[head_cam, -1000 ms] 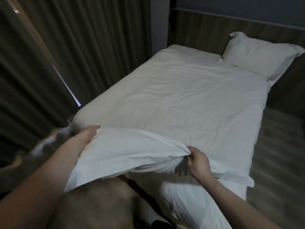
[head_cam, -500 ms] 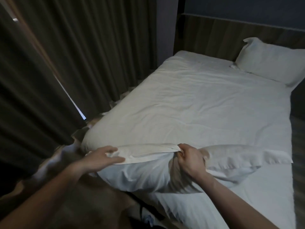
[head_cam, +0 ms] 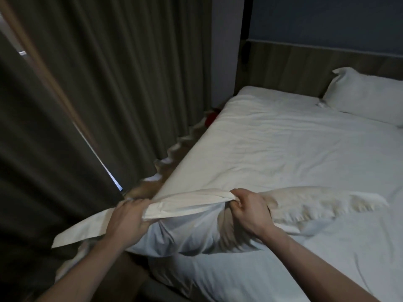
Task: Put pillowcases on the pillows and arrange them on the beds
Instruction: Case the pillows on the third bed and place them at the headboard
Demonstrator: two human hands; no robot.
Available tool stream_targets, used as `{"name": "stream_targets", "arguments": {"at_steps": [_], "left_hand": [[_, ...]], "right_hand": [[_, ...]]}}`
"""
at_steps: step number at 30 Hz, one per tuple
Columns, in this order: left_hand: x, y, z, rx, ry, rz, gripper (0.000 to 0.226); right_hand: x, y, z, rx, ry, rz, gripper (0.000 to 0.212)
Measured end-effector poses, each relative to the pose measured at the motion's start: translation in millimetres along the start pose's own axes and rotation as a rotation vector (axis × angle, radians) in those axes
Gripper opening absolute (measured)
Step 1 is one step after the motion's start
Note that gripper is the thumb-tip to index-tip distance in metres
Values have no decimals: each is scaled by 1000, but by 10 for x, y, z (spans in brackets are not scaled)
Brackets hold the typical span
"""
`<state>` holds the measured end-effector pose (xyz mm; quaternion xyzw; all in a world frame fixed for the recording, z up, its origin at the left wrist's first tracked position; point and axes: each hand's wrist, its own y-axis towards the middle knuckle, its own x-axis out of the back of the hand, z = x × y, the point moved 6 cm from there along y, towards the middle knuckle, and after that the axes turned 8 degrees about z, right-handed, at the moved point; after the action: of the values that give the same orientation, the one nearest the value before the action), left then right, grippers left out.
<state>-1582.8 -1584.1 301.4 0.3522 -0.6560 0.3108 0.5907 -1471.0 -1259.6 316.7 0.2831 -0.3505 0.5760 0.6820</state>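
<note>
Right now I see both hands curled tight on cloth: left hand (head_cam: 128, 219) grips the pillowcase (head_cam: 187, 198) hem, right hand (head_cam: 248, 211) bunches the same hem w/ fingers (head_cam: 236, 198) clenched. Pillow (head_cam: 192, 234) sits partly inside the case at the bed's (head_cam: 294, 153) near left corner. 2nd pillow (head_cam: 368, 97) leans vs headboard (head_cam: 305, 64), far right. Curtains (head_cam: 109, 83) hang at left.

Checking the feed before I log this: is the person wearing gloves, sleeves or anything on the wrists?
Neither: the left hand and right hand are bare. Both forearms are uncovered to the frame edge; no sleeves, watch or rings visible in the dim light.
</note>
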Motion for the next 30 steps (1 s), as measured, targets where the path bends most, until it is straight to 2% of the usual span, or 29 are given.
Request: {"name": "stream_targets", "arguments": {"at_steps": [3,7,12,17,26,30], "left_hand": [[155,222,529,-60,-25,4,24],[374,583,1165,-83,-82,18,22],[812,1301,1410,-256,0,7,19],[962,1959,1657,-336,-13,33,13],[1061,2796,2348,-359,-44,21,16],[1038,3308,2674,-360,-72,36,29]], "right_hand": [[-273,243,375,-42,6,-49,19],[-515,463,726,-168,53,-119,25],[-715,734,853,-309,58,-194,11],[-939,1229,890,-367,51,-213,15],[-1102,2253,1152,-359,61,-230,14],[-1120,2712,1265,-389,37,-254,18]]}}
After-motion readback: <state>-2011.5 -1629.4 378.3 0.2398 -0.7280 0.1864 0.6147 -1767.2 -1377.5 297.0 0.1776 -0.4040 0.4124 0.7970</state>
